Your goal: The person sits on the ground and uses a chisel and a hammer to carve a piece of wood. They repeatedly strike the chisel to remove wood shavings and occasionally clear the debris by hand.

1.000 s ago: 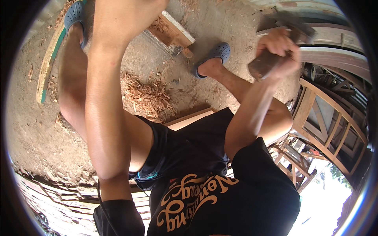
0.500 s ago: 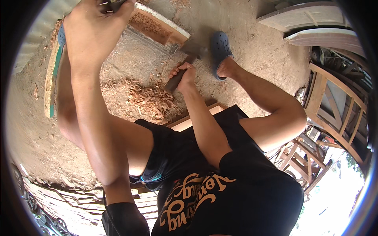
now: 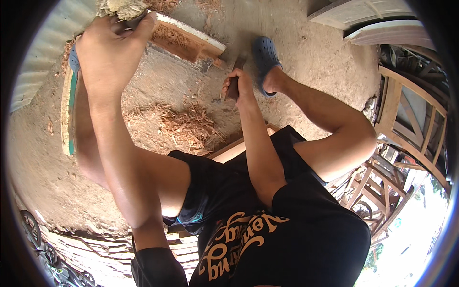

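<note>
My left hand (image 3: 107, 57), raised at the upper left, is closed round what looks like a chisel. Its pale, frayed, mushroomed handle end (image 3: 122, 7) sticks up above my fingers; the blade is hidden. My right hand (image 3: 241, 85) grips the dark handle of a hammer (image 3: 233, 90) in front of my lap, left of my right foot. The hammer's head is blurred. Beyond both hands, a wooden piece with a white edge (image 3: 203, 36) lies on the ground, its long recess holding reddish shavings (image 3: 173, 36).
A heap of wood shavings (image 3: 191, 125) lies on the dirt floor between my legs. I sit low on a wooden box (image 3: 234, 150). Blue clogs (image 3: 267, 55) are on my feet. Wooden frames (image 3: 389, 103) lean at the right, corrugated sheet (image 3: 36, 71) at the left.
My right hand has swung the hammer slightly rightward and away from me. My left hand has shifted a little nearer, bringing the chisel's frayed end into view.
</note>
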Tool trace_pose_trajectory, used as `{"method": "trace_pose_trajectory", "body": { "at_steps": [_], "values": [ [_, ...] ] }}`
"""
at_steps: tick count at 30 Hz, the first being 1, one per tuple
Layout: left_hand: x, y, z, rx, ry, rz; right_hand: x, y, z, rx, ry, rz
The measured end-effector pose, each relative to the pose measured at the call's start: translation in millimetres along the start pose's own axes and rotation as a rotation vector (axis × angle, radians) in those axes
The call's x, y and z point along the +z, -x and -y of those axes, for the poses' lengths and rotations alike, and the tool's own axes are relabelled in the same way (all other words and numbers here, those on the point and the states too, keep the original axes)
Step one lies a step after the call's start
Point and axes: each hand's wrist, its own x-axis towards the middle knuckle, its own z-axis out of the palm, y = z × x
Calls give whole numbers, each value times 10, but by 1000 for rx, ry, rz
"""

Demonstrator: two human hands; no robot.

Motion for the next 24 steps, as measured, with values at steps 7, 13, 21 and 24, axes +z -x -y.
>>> {"method": "trace_pose_trajectory", "body": {
  "at_steps": [7, 13, 21, 24],
  "values": [
    [-57, -30, 60, 23, -114, -9, 912, 822, 820, -276, 146, 225],
    [-221, 128, -275, 272, 41, -136, 1386, 1880, 1455, -887, 204, 693],
    [-205, -132, 234, 61, 197, 60, 979, 1029, 326, -1096, 246, 503],
    [-117, -227, 600, 42, 351, 41, 440, 376, -660, -403, 211, 166]
  ]
}}
